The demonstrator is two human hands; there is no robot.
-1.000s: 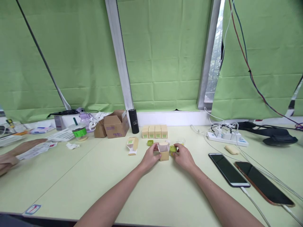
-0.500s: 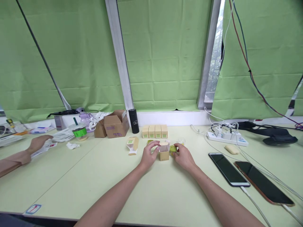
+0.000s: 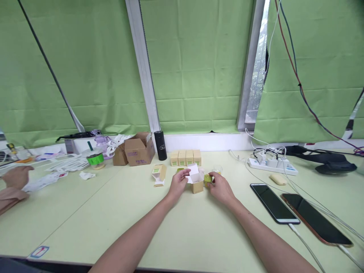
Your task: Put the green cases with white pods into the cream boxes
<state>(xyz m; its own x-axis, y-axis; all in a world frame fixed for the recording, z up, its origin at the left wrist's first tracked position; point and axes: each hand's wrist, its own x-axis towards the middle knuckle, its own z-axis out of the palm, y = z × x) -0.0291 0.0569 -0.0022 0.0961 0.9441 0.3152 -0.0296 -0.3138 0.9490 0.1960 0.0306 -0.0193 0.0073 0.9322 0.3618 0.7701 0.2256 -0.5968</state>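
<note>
A small kraft cardboard box [image 3: 197,186] stands upright in front of me, its lid [image 3: 194,171] raised to show the white inside. At its left edge, my left hand [image 3: 178,182] grips the box near the flap with fingers and thumb. My right hand [image 3: 219,188] pinches a small green object [image 3: 207,179] just right of the box; its exact kind is too small to make out. Behind my left fingers another green thing [image 3: 179,170] is partly hidden. A clear plastic piece [image 3: 218,169] lies beyond my right hand.
Several closed small boxes [image 3: 185,158] line up behind, and an opened one [image 3: 159,175] lies to the left. Farther back are a brown carton [image 3: 140,149] and black bottle [image 3: 160,146]. Two phones [image 3: 274,204] and a power strip [image 3: 273,166] sit right. Another person's hand [image 3: 18,177] is far left.
The small box's lid has swung further up, showing its white inner side, and the box has turned slightly. The other person's hand has moved left. My right hand stays nearly still.
</note>
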